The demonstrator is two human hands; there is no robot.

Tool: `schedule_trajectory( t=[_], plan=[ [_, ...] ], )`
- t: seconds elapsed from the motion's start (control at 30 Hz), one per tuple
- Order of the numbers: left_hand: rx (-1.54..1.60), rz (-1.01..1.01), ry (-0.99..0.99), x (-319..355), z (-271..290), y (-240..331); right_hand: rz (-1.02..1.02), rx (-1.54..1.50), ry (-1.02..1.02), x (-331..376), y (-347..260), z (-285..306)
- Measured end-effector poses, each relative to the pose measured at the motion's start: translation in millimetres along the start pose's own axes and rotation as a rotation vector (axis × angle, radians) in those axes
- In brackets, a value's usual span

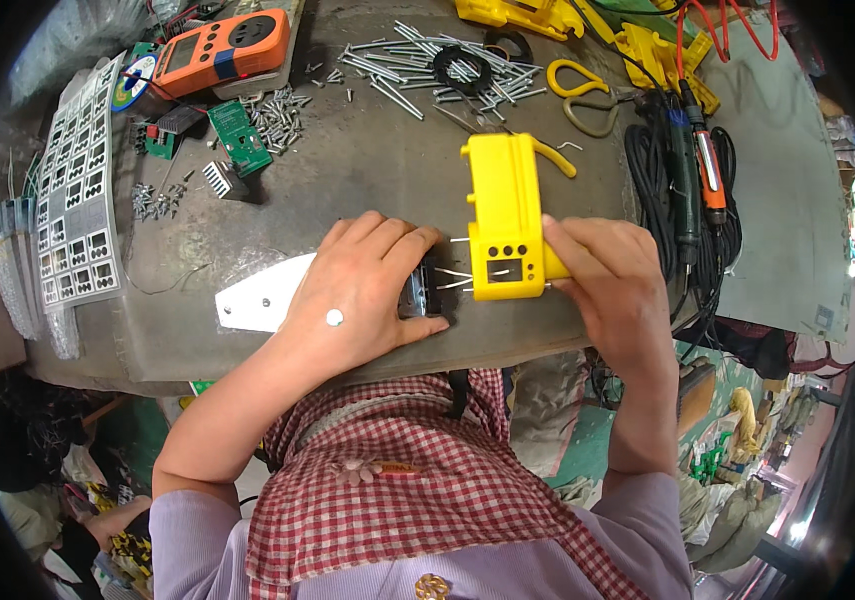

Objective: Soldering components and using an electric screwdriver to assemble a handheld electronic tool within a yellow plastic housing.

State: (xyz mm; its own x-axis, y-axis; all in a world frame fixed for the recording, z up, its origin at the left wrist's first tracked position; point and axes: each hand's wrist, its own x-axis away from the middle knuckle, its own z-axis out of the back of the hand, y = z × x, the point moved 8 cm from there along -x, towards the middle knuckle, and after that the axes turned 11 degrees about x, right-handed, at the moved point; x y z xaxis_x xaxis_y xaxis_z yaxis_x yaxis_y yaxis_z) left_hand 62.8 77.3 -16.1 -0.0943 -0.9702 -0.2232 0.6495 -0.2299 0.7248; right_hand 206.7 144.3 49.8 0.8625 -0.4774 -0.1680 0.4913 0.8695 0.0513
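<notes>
My right hand (612, 285) grips the near end of a yellow plastic tool housing (503, 213) that lies on the dark workbench (367, 170). The housing has small holes and a rectangular window on its near face. My left hand (367, 285) is closed over a small dark metal part (417, 298) just left of the housing. Thin white wires (457, 278) run between that part and the housing. A white flat plate (259, 297) lies under my left wrist.
An orange meter (222, 47) and a green circuit board (239, 135) sit at the far left, beside a pile of screws (282, 112). Long nails and a black ring (460, 68) lie at the back. Black cables and a screwdriver (692, 170) lie right. A grey perforated panel (79, 200) is left.
</notes>
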Motion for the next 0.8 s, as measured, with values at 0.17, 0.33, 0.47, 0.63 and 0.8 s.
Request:
schedule_trajectory(
  t=[0.17,0.33,0.47,0.63,0.8],
  plan=[
    [0.034,-0.013,0.032,-0.4,3.2,1.7,-0.009,-0.070,-0.042,-1.8,-9.3,-11.6],
    [0.040,-0.020,0.021,-0.9,2.5,2.1,0.010,-0.044,-0.063,2.0,-11.9,-16.3],
    [0.040,-0.008,0.011,-4.7,0.3,3.3,-0.004,-0.030,-0.044,5.5,0.1,-15.7],
    [-0.028,-0.039,0.007,-11.4,-1.6,12.0,0.071,-0.002,0.012,8.3,-15.9,-25.3],
    [-0.172,0.028,0.072,-6.7,-9.9,10.3,0.030,-0.327,0.151,15.7,-9.1,-43.0]
  ],
)
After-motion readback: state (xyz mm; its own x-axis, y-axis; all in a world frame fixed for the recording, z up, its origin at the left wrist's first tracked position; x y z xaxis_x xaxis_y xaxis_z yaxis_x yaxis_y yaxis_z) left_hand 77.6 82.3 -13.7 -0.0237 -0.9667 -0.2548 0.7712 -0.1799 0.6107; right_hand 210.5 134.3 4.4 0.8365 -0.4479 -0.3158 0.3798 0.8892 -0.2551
